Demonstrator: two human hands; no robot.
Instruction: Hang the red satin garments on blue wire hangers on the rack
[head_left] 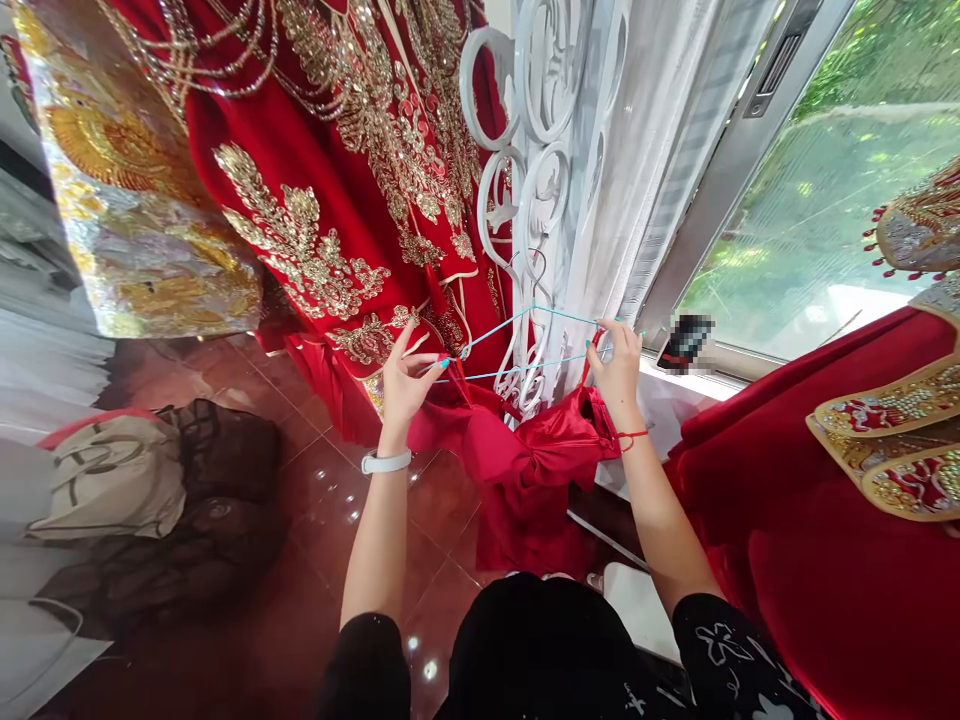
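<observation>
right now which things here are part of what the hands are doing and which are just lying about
In hand: left hand, right hand, blue hanger, red satin garment bunched below it.
Lying about: embroidered gown, white rack, curtain, bags on the floor.

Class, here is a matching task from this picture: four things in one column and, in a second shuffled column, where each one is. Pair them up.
Things
1 blue hanger
2 white band
3 red thread
4 gold-embroidered gown

Places
A around the left wrist
B hanging at upper left
C around the right wrist
D held between the left hand and the right hand

Pairs: 1-D, 2-A, 3-C, 4-B
</observation>
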